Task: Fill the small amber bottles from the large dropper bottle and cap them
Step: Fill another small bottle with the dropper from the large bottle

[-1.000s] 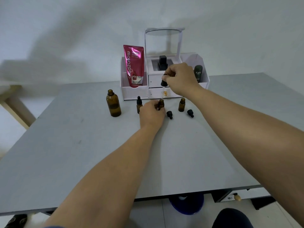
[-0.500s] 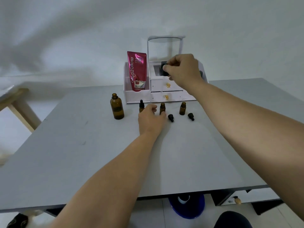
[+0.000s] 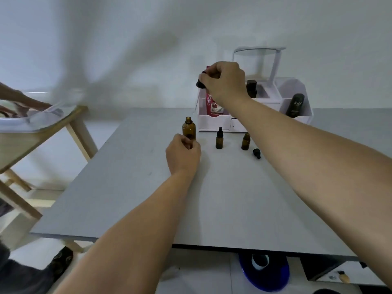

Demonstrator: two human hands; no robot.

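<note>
At the far left, another person's hand [image 3: 31,105] is reaching over a tray [image 3: 25,122] on a wooden side table [image 3: 78,128], blurred and cut off by the frame edge. On the grey worktop [image 3: 148,198], the big bottle [image 3: 188,128] is standing upright, its long axis vertical and its open mouth pointing up. The left hand [image 3: 183,154] is curling its fingers round the bottle's lower part, hiding the base. Above and slightly right, the right hand [image 3: 224,81] is pinching the black dropper cap [image 3: 200,83] in the air. Only the cap's edge is showing, and I cannot tell whether a pipette is hanging from it. Behind that hand, a pink tube [image 3: 213,107] is standing in a white organiser [image 3: 214,124], mostly covered. In front, a capped small bottle [image 3: 219,139] and an open small bottle [image 3: 245,142] are standing upright, apart from each other. A loose cap [image 3: 256,153] is lying on its side just beside the open one. The right forearm is crossing the organiser's drawers and blocking the worktop beyond. A black bottle [image 3: 251,89] and a dark tube [image 3: 294,105] are sitting in the organiser.
</note>
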